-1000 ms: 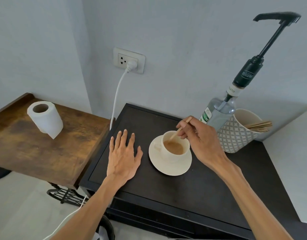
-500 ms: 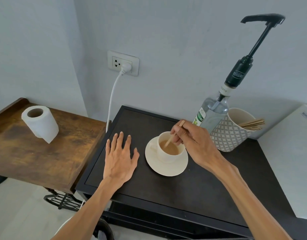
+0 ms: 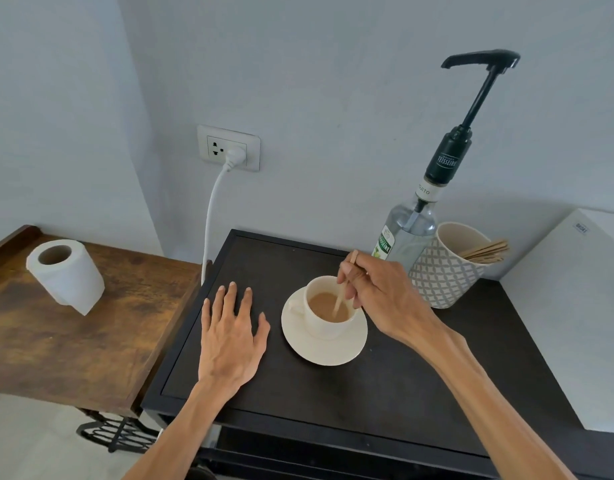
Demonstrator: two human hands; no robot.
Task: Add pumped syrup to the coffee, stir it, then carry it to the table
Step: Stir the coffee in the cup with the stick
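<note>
A cream cup [image 3: 318, 322] of milky coffee stands on a cream saucer [image 3: 328, 351] on the black table top [image 3: 385, 382]. My right hand [image 3: 385, 299] pinches a wooden stir stick [image 3: 340, 301] whose lower end dips into the coffee. My left hand [image 3: 231, 336] lies flat on the black top just left of the saucer, fingers spread, holding nothing. Behind the cup stands a clear syrup bottle [image 3: 406, 233] with a tall black pump [image 3: 478, 60], its spout pointing left.
A patterned cup [image 3: 444, 275] with several wooden sticks sits right of the bottle. A white box [image 3: 575, 306] borders the right side. A wooden side table [image 3: 73, 334] at left holds a paper roll [image 3: 65, 273]. A white cable [image 3: 212, 209] runs from the wall socket [image 3: 228, 147].
My right hand has shifted the stick around inside the cup, from the far rim toward the right side. My left hand stays flat. The camera view has drifted slightly.
</note>
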